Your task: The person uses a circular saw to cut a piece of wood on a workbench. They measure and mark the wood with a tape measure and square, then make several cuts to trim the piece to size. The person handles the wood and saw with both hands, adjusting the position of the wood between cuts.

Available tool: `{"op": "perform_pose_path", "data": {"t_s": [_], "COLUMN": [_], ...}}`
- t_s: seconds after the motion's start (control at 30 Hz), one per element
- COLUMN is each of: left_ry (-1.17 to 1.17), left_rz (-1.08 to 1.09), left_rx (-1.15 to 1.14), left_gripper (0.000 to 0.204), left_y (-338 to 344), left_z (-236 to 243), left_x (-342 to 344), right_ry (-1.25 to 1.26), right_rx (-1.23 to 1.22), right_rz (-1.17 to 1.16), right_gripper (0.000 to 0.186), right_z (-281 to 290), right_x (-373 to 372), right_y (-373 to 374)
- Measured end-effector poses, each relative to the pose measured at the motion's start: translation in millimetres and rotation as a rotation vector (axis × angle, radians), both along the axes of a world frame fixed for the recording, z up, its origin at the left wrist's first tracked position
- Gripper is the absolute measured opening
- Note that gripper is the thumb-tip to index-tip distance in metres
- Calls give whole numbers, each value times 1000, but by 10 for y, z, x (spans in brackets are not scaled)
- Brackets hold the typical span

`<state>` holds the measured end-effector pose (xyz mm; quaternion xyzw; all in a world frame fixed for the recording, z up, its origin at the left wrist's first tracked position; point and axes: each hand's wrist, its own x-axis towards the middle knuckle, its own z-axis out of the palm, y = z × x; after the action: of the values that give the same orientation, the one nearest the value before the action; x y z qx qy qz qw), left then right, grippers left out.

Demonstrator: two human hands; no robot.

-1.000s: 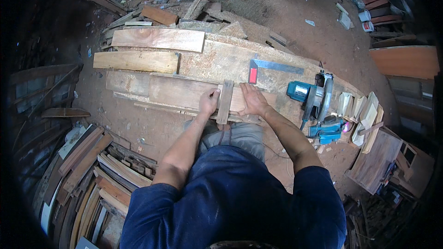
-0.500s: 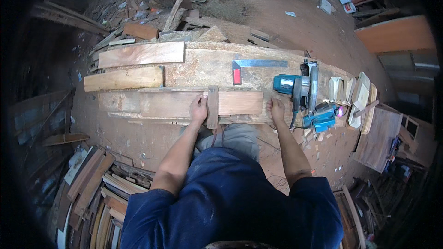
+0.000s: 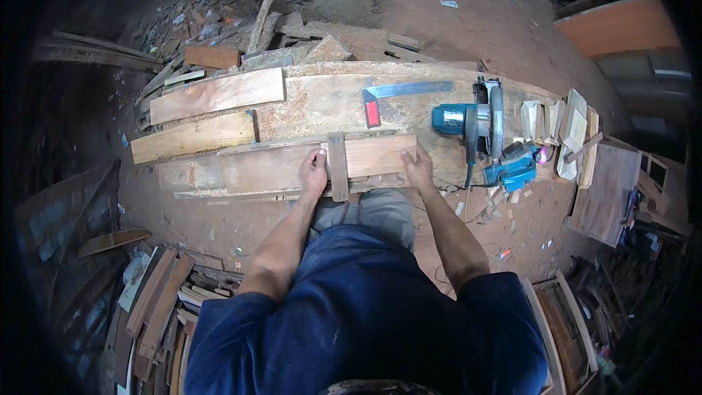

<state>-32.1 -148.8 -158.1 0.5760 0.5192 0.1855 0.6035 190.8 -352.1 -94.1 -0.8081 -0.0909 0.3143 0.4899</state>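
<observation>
My left hand (image 3: 315, 172) grips the left end of a pinkish board (image 3: 380, 156), just left of a short greyish strip (image 3: 338, 164) that lies crosswise over it. My right hand (image 3: 419, 170) grips the board's right end, thumb on top. Both hands are closed. The board rests on a longer brownish plank (image 3: 263, 166) along the near side of a sawdust-covered work surface (image 3: 314, 95). Behind it lies a try square (image 3: 409, 89) with a red handle. A teal circular saw (image 3: 453, 118) stands to the right of my right hand, with a teal power planer (image 3: 510, 171) beside it.
Two loose boards (image 3: 216, 93) lie at the back left. Cut offcuts (image 3: 570, 139) are piled at the right end, near a wooden panel (image 3: 603, 197). Stacked planks (image 3: 153, 300) fill the lower left. Scrap wood (image 3: 212, 57) lies beyond the work surface.
My right hand left its flat, spread place near the crosswise strip, moved rightward and closed on the board's end. My left hand still grips beside the strip. The view has shifted slightly.
</observation>
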Motion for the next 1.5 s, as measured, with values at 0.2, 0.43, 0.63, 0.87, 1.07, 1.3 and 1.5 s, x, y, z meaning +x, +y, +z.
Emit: {"op": "perform_pose_path", "data": {"t_s": [0.2,0.43,0.63,0.87,1.07,1.3,1.5], "left_ry": [-23,418,497,497,461,498,461], "left_rz": [-33,-280,-682,-701,-675,-706,-643], "left_rx": [-83,589,810,653,683,659,731], "left_gripper": [28,37,59,53,51,52,52], "left_y": [58,237,654,730,727,723,631], "left_z": [147,795,792,775,761,768,782], "left_x": [-17,45,72,94,98,83,71], "right_ry": [44,-522,-798,-649,-619,-685,-986], "right_rx": [-59,-460,-609,-339,-291,-363,-435], "right_rz": [98,665,1169,1390,1423,1288,178], "right_gripper": [61,113,131,129,126,127,93], "right_z": [-61,498,731,591,575,587,763], "right_x": [149,173,133,-12,52,9,214], "right_y": [-117,54,638,1155,1191,1087,127]}}
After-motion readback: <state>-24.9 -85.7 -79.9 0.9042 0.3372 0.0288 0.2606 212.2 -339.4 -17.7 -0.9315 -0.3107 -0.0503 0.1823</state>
